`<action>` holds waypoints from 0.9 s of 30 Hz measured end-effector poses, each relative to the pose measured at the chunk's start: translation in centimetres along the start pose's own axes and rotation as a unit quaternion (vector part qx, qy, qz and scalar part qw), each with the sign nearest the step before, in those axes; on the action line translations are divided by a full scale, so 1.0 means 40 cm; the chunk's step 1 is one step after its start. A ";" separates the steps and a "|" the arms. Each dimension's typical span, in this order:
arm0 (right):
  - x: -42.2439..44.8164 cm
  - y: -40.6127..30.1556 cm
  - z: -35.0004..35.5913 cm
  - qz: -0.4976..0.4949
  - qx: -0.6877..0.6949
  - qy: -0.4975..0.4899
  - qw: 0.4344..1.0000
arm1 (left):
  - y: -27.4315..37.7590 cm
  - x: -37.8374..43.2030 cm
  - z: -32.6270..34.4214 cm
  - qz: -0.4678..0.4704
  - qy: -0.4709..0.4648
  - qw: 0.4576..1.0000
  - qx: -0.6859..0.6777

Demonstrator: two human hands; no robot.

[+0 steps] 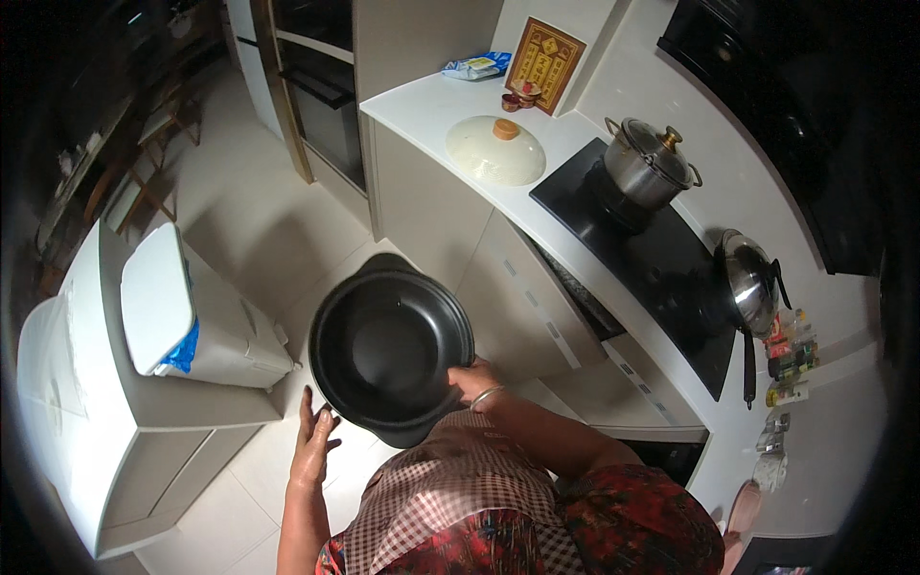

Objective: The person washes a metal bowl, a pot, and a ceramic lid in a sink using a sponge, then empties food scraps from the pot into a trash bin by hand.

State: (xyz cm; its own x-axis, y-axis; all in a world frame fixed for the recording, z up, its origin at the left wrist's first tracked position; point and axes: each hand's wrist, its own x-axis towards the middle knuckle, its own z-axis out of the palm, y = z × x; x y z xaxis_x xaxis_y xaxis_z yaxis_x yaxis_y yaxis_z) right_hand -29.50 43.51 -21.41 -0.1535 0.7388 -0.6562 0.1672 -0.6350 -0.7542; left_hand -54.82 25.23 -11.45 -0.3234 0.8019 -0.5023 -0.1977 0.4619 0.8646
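A wide black cooking pot (pixel 381 345) with two side lugs hangs in front of my checked apron (pixel 431 481), its inside facing up with no contents showing. My right hand (pixel 476 381) grips the rim on the right, thumb over the edge and the other fingers hidden beneath. To the left of the pot, my left hand (pixel 314 442) is held up with fingers apart, close to the rim but not holding it. On the white counter (pixel 410 104) lies a cream domed lid (pixel 496 152) with a wooden knob.
A lidded steel pot (pixel 647 162) and a wok (pixel 749 284) with a steel lid stand on the black cooktop (pixel 647 287). Seasoning bottles (pixel 790 352) line the wall. To my left are a white-lidded bin (pixel 162 302) and another counter (pixel 57 359). A drawer (pixel 575 295) below the cooktop looks partly pulled out.
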 end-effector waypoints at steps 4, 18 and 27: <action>-0.021 -0.163 -0.019 -0.055 0.018 -0.027 0.998 | 0.143 0.059 0.092 0.047 -0.063 0.986 -0.145; 0.008 -0.461 -0.284 -0.145 0.027 -0.050 0.988 | 0.554 0.347 0.328 0.088 -0.097 0.986 0.105; -0.015 -0.362 -0.321 -0.120 0.229 0.094 0.961 | 0.624 0.560 0.456 0.092 -0.317 0.919 0.214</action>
State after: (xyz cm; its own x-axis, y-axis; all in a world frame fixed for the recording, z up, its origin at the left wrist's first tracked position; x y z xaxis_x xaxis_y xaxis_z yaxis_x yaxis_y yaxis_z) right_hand -19.32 55.16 -9.78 0.0517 0.8768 -0.4780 -0.3036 -0.4422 -0.8440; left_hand -50.11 61.63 -0.97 0.3159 0.8783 -0.3588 0.2331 0.2948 0.9267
